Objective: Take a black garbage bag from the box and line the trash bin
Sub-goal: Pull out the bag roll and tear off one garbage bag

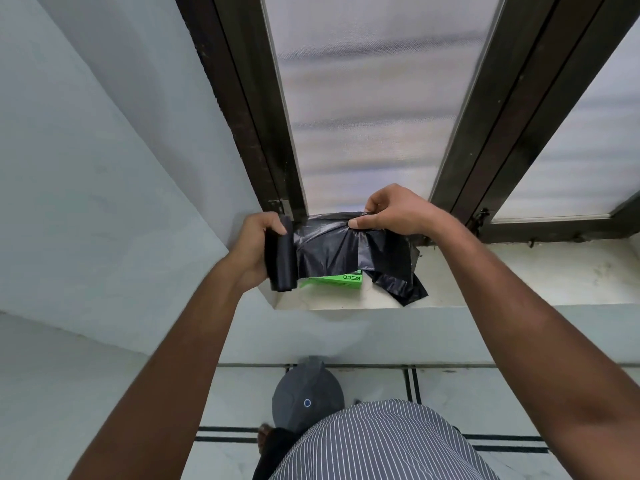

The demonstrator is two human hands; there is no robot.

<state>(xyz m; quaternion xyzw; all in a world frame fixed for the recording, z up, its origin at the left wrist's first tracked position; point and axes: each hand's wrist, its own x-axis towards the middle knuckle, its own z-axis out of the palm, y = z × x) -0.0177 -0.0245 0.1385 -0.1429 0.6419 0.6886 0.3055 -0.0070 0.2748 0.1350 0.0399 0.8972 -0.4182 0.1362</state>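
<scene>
Fingers (360, 222) of right hand (391, 211) pinch black garbage bag (329, 247).

Soft daylight through frosted window (363, 98); edges warped.

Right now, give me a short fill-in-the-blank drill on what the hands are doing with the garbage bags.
1. The left hand grips the black ____ of bags.
2. The right hand pinches the unrolled black bag at its ____ edge.
3. The box on the window ledge is ____ in colour.
4. The grey trash bin stands on the ____.

Missing words: roll; top; green; floor
</scene>
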